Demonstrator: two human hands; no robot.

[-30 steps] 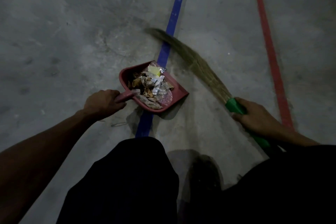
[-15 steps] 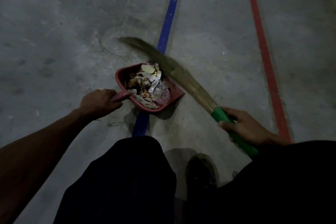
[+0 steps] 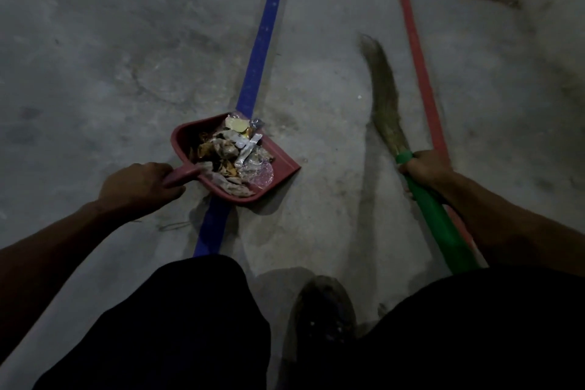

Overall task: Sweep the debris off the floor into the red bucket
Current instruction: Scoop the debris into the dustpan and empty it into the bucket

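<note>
L hand (image 3: pixel 139 184) grips dustpan (image 3: pixel 281 165) handle, debris (image 3: pixel 231 152) inside, pan on blue line (image 3: pixel 259 51). R hand (image 3: pixel 425 168) grips broom (image 3: pixel 384 89), bristles on floor (image 3: pixel 95 57).

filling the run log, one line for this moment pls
left hand grips red plastic dustpan full of debris | right hand grips green-handled grass broom | red bucket unseen
</note>
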